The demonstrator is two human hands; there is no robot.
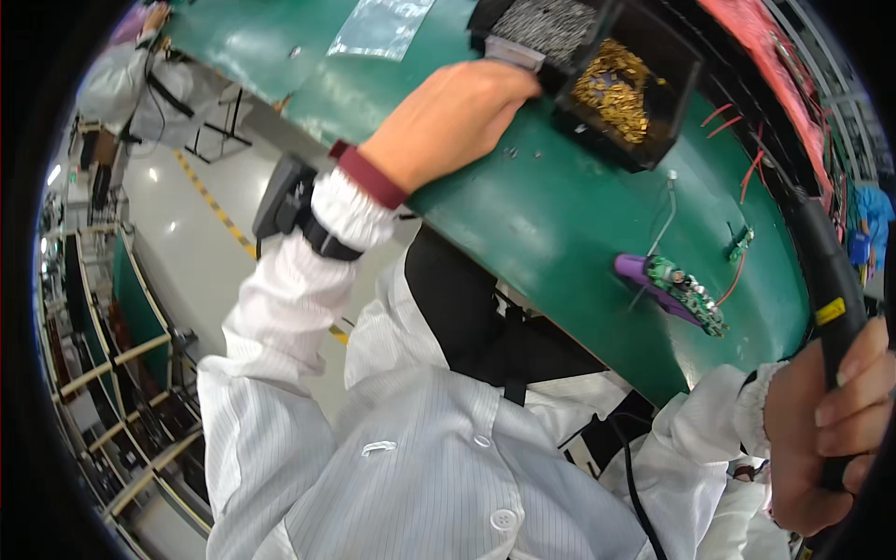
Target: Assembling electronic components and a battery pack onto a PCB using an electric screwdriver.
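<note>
My left hand (457, 117), wearing a dark red wristband, rests at the front edge of a black bin of small silver parts (546, 26). Its fingers curl downward and close together; the fingertips are hidden, so what they may hold is not visible. Beside that bin stands another black bin with brass-coloured pieces (613, 93). At the far right my right hand (854, 425) wraps round a long black electric screwdriver (835, 294) with a yellow label. Between my hands lies a green circuit board (688, 297) with a purple cylindrical part (633, 268) attached.
A smaller green board (740, 245) on a red wire lies near the right edge of the green table (560, 252). Loose red wires (751, 173) and a clear plastic bag (381, 28) are on the tabletop. Another person's sleeve (117, 89) shows at far left, above shelving (121, 355).
</note>
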